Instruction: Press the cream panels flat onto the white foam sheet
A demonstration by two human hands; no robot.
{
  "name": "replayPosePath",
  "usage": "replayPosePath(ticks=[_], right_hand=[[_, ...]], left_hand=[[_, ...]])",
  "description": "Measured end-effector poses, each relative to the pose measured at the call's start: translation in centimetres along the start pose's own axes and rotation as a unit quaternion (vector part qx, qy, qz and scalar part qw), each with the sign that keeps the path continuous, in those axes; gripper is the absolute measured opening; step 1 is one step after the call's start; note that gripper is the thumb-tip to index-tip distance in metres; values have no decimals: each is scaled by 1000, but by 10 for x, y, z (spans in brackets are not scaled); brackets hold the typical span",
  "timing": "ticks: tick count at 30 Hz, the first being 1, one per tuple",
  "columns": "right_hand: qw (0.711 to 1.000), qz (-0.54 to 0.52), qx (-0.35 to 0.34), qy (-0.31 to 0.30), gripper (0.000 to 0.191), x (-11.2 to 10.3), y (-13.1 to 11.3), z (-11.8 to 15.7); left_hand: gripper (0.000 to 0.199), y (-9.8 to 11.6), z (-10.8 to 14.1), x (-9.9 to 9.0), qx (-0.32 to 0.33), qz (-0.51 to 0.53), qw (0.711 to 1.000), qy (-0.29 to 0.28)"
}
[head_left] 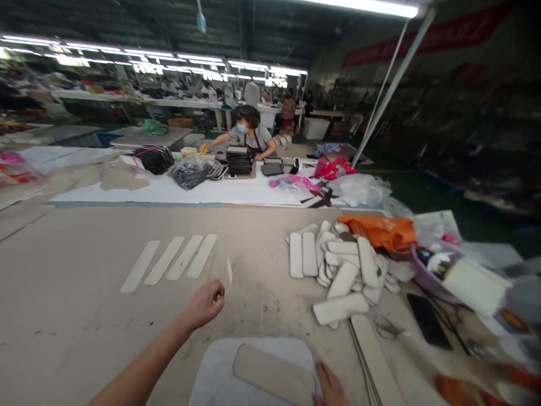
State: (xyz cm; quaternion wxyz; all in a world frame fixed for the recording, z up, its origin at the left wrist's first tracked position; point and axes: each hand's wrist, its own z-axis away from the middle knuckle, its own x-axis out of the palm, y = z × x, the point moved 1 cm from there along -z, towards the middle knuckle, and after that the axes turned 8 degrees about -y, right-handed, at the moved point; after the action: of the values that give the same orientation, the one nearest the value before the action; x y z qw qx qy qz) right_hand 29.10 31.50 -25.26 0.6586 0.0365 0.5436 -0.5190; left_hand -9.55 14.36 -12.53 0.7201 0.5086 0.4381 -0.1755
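Note:
My left hand (208,301) is over the middle of the table with its fingers curled closed. Just beyond its fingertips a thin white strip (229,272) shows nearly edge-on; whether the fingers touch it I cannot tell. Several pale flat strips (181,257) lie slanted in a row to the left. Close to me, a beige rounded panel with a dark edge (273,372) rests on a white rounded board (211,369). At the panel's right end is my right hand (332,386), partly cut off by the frame, with its fingers gripping the edge.
A heap of whitish rounded pads (342,265) lies to the right, with long beige strips (374,358) nearer me. Further right are a dark phone (429,321), a purple basin (435,276) and an orange bag (380,232). Across the table a masked person (253,135) works beside black stacks (239,160).

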Motion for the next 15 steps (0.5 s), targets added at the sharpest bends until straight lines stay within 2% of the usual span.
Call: replayPosePath(ticks=[2, 4, 7, 9, 12, 14, 15], right_hand=[[999, -18, 38, -25, 51, 7, 7, 0], [999, -17, 38, -30, 57, 6, 9, -7], [987, -157, 28, -18, 54, -6, -1, -21], [958, -283, 22, -40, 54, -15, -14, -28], [891, -441, 13, -105, 60, -23, -35, -30], [855, -498, 12, -145, 62, -25, -44, -29], [848, -505, 9, -159, 60, -26, -47, -28]], left_hand=[[7, 32, 18, -8, 28, 102, 994, -38], [8, 57, 34, -13, 39, 195, 976, -94], [14, 81, 53, -11, 47, 298, 936, -180], [17, 90, 60, -6, 59, 339, 912, -221], [22, 100, 64, 1, 77, 375, 886, -262], [24, 104, 63, 6, 71, 385, 876, -282], [24, 105, 62, 8, 62, 388, 872, -291]])
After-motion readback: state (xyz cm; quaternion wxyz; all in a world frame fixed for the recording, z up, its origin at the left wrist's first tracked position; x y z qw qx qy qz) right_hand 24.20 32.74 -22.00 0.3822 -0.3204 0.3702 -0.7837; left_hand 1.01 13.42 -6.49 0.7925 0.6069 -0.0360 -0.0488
